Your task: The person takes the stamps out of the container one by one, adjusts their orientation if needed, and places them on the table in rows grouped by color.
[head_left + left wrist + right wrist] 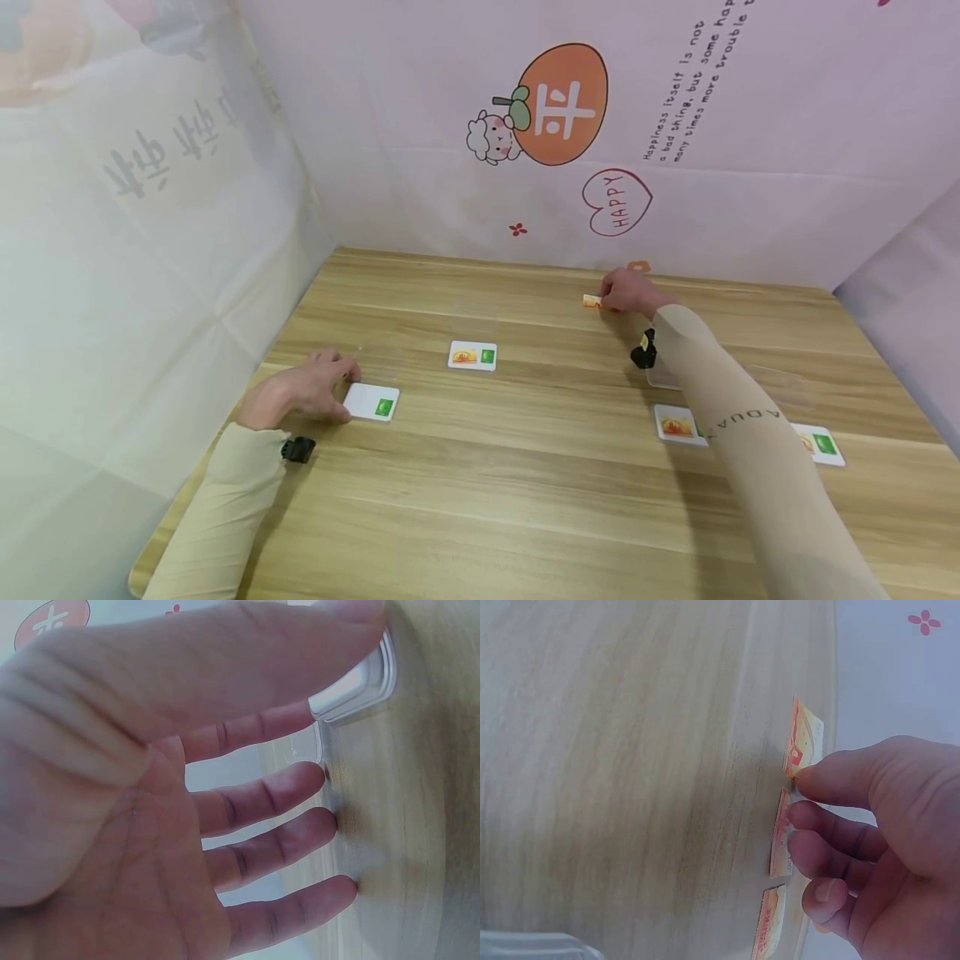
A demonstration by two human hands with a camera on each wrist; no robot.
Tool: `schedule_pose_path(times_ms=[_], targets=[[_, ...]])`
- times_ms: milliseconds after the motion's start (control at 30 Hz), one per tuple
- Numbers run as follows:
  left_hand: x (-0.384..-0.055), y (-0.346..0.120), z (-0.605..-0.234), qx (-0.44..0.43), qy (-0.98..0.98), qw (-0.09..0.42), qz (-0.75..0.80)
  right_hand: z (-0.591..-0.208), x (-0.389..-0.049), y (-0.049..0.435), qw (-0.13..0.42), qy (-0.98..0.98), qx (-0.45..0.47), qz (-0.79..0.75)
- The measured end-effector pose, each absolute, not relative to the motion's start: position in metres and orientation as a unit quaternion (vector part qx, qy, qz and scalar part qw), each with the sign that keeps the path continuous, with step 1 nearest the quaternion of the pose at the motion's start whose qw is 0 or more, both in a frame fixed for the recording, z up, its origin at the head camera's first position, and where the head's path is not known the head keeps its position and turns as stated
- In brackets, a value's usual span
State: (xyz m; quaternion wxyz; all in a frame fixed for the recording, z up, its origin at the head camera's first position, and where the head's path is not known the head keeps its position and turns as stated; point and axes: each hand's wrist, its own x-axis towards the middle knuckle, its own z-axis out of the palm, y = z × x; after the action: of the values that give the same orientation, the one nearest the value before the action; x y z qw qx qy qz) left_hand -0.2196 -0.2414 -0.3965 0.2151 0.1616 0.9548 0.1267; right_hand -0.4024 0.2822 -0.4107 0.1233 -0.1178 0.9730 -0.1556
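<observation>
At the far edge of a table, right of its middle, a small orange-and-yellow paper label meets the right hand, whose thumb tip touches its corner. Thumb and forefinger are narrowly apart with the other fingers curled toward the palm; whether they pinch the label cannot be told. Two more labels, an orange paper label in the middle and an orange paper label at the end, line up beside it under the fingertips.

To the left and nearer, the left hand lies palm inward, holding the left end of a flat white plastic case with a green square between thumb and forefinger; its remaining fingers fan out, tips down on the wood. The right arm, in a beige sleeve with dark lettering, reaches long and diagonally from the near right, while the left, in a plain cream sleeve, bends in from the near left. Each wrist carries a small black camera.

Farther and right of the held case sits a white case with orange and green pictures. Two similar cases lie at right, partly behind the right sleeve. Beneath everything spreads a pale wood-grain table, backed by a pink-white printed cloth.
</observation>
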Motion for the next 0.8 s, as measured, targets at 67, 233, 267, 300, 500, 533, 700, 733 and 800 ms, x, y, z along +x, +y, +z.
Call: schedule_pose_path(times_ms=[67, 233, 267, 300, 500, 533, 700, 733, 800], targets=[[-0.2195, -0.2416, -0.3965, 0.160, 0.955, 0.216, 0.128, -0.4109, -0.4030, 0.2827, 0.129, 0.972, -0.120, -0.154], [-0.2189, -0.2416, -0.3966, 0.162, 0.954, 0.216, 0.128, -0.4112, -0.4021, 0.2842, 0.137, 0.972, -0.121, -0.148], [-0.2188, -0.2415, -0.3964, 0.162, 0.954, 0.216, 0.128, -0.4111, -0.4021, 0.2843, 0.139, 0.972, -0.121, -0.148], [-0.2188, -0.2414, -0.3963, 0.163, 0.954, 0.215, 0.127, -0.4110, -0.4018, 0.2841, 0.139, 0.972, -0.120, -0.147], [-0.2197, -0.2418, -0.3966, 0.161, 0.955, 0.213, 0.127, -0.4070, -0.4000, 0.2808, 0.139, 0.971, -0.120, -0.151], [-0.2199, -0.2420, -0.3967, 0.160, 0.955, 0.213, 0.127, -0.4063, -0.4001, 0.2803, 0.137, 0.972, -0.119, -0.150], [-0.2204, -0.2423, -0.3964, 0.160, 0.956, 0.212, 0.124, -0.4050, -0.4000, 0.2787, 0.131, 0.974, -0.115, -0.145], [-0.2204, -0.2423, -0.3962, 0.160, 0.956, 0.212, 0.123, -0.4048, -0.3999, 0.2788, 0.131, 0.974, -0.116, -0.145], [-0.2204, -0.2422, -0.3957, 0.160, 0.956, 0.212, 0.122, -0.4044, -0.4000, 0.2794, 0.129, 0.974, -0.116, -0.147]])
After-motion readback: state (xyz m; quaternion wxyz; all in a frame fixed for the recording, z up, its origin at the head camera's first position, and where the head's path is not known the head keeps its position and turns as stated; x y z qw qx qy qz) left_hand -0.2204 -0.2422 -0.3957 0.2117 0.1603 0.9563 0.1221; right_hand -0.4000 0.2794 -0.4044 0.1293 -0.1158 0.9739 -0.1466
